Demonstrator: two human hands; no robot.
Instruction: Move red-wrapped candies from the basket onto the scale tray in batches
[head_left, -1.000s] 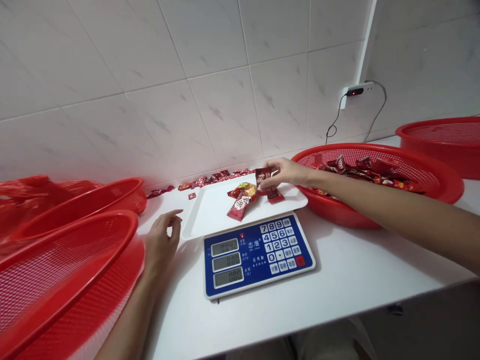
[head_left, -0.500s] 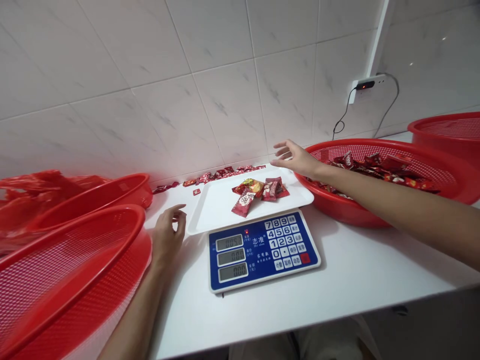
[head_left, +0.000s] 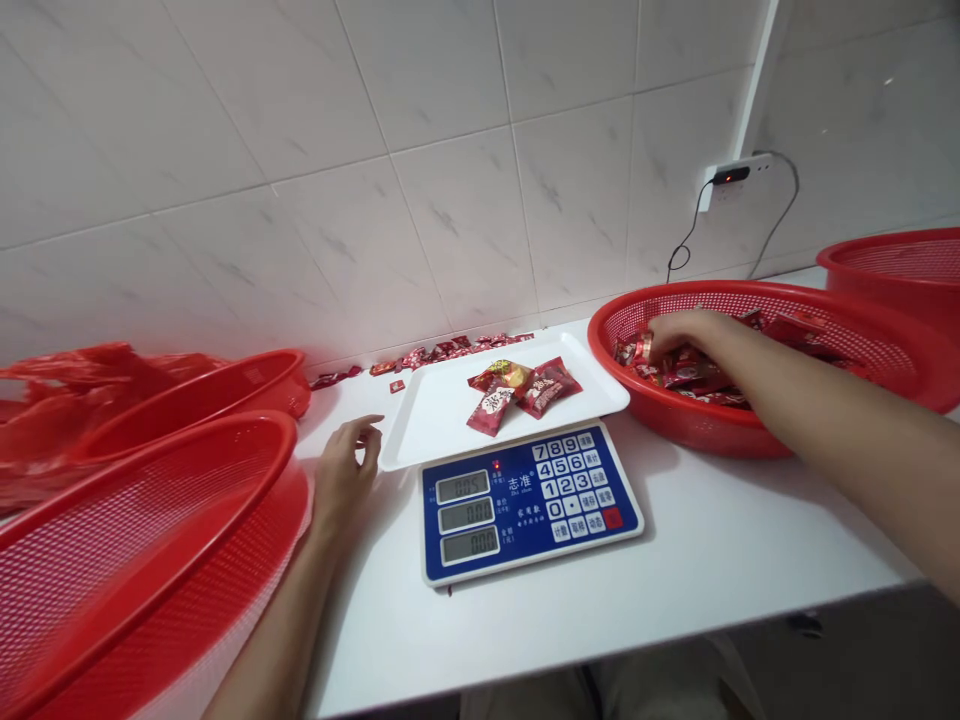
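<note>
My left hand [head_left: 352,455] rests on the table by the left edge of the white scale tray [head_left: 420,430]. Its fingers are loosely bent and apart, with nothing in them. On the tray lie several small wrapped packets: a dark red packet [head_left: 491,408], another red packet [head_left: 551,388] and a red-and-gold packet [head_left: 510,375]. My right hand [head_left: 679,335] reaches down into a red mesh basket [head_left: 697,432] among many red packets. A shiny red packet [head_left: 643,348] is at its fingers, which are mostly hidden. The blue digital scale [head_left: 529,505] sits under the tray.
Red mesh baskets stand at the left [head_left: 150,560] and far right [head_left: 900,260]. Red plastic bags [head_left: 97,370] lie at the back left. Loose red packets [head_left: 450,348] line the tiled wall behind the tray. A power socket [head_left: 739,172] with cables is on the wall.
My right hand has moved from above the tray's back right corner into the basket on the right. The right-hand packets on the tray have settled flatter. My left hand has barely moved.
</note>
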